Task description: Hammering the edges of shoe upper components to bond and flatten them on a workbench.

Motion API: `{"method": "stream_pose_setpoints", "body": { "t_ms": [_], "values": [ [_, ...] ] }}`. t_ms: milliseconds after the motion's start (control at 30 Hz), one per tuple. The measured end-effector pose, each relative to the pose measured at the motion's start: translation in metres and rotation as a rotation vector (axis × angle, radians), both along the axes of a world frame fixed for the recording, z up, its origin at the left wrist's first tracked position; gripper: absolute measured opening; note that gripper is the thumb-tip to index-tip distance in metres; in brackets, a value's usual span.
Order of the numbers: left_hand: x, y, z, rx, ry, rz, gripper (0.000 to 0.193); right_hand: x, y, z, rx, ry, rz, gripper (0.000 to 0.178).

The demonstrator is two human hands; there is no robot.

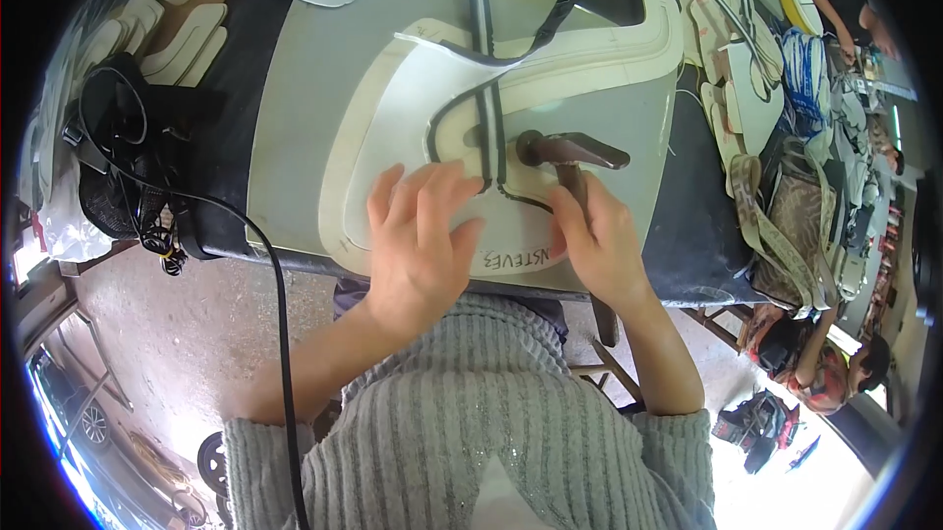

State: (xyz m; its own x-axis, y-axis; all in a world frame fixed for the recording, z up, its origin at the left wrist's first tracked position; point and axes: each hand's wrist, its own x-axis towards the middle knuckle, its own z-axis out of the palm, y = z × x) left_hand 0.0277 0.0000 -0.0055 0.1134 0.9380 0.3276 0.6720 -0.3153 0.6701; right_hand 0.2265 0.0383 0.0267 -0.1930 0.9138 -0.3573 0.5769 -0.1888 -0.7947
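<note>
One black cable (285, 334) crosses the near left corner of one black table (688, 216). Right of it, one grey board (270, 117) carries one cream template (339, 196) toward its near edge. One left hand (422, 235) has loosely spread fingers, index tip at the near end of one strip (479, 14). Straight, grey and dark-edged, the strip runs from near the board's far edge across the template. One right hand (604, 245) grips one dark hammer (580, 149) by its handle. One patterned bag (798, 225) lies at the table's near right corner.
</note>
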Motion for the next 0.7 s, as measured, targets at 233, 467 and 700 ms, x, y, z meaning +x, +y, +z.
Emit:
{"method": "stream_pose_setpoints", "body": {
  "t_ms": [233,467,700],
  "values": [
    [0.008,-0.007,-0.008,0.065,0.016,0.089,0.042,0.0,0.006,0.005,0.042,-0.056,0.071,0.021],
    [0.015,-0.013,-0.019,0.185,0.07,0.119,0.027,-0.009,0.012,0.02,0.515,-0.301,0.455,0.027],
    [0.011,-0.015,-0.022,0.218,0.117,0.091,0.029,-0.015,0.01,0.032,0.476,-0.546,0.594,0.024]
  ]
}}
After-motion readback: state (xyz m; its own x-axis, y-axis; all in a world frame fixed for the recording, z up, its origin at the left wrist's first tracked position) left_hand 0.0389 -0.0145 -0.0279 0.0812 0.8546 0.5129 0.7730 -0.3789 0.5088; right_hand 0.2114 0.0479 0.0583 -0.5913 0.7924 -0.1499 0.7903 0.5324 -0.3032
